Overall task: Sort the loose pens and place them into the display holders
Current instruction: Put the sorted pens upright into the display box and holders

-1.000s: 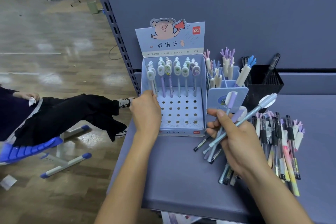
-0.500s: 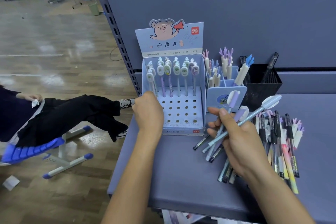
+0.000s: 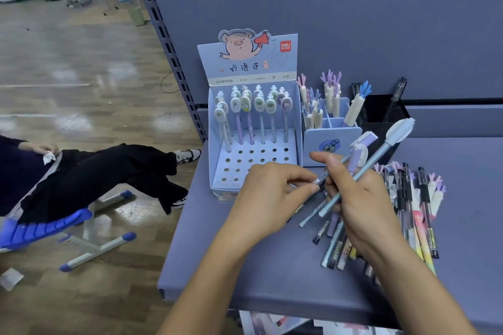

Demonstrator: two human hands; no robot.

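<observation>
Shelf [image 3: 231,266] | right hand [image 3: 362,204] grips pens [image 3: 379,153] | left hand [image 3: 266,196] seemingly pinches 1 of them

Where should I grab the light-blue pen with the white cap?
Probably the bare barrel just under the cap, from the left: it juts up-right clear of the right hand, leaving the tip free for the holder.

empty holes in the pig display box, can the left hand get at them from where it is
Probably yes: the left hand sits just in front of the display box, whose front holes are bare; pens stand only in its back rows. It pinches a pen from the right hand's bundle.
</observation>
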